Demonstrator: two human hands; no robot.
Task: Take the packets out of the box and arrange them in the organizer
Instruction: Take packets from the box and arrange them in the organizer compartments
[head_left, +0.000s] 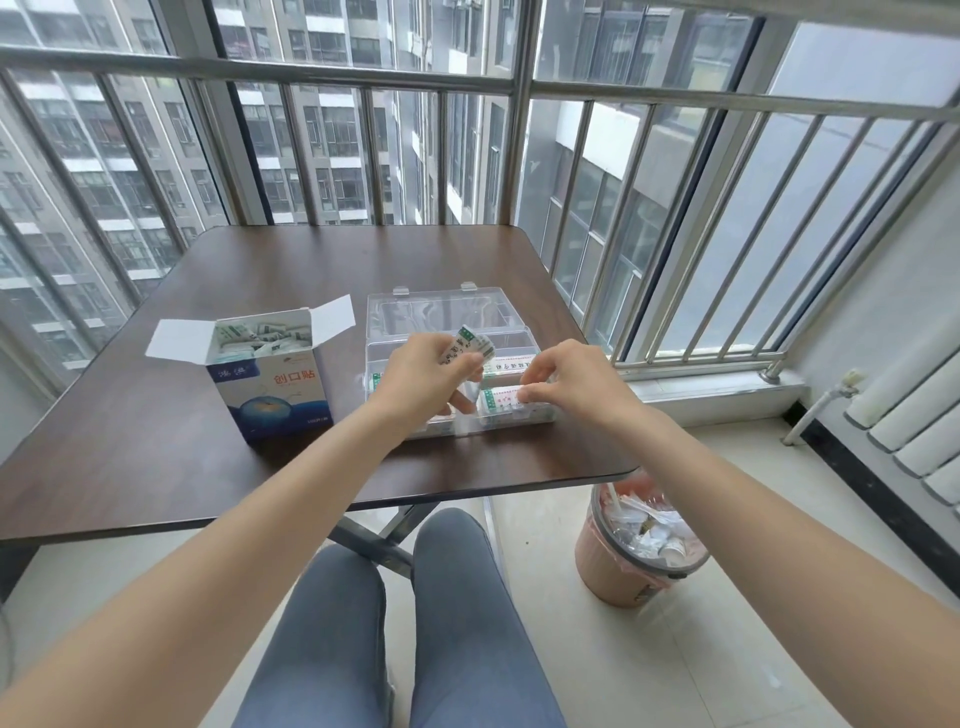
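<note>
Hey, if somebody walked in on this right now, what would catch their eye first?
Probably the two hands over the clear organizer at the table's near right: the left hand grips a small bunch of packets, while the right hand pinches a packet lying in a front compartment. To the left stands the open box, still full.

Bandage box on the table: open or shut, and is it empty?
Open and not empty: the bandage box stands upright with its top flaps folded out, and packets show inside.
</note>
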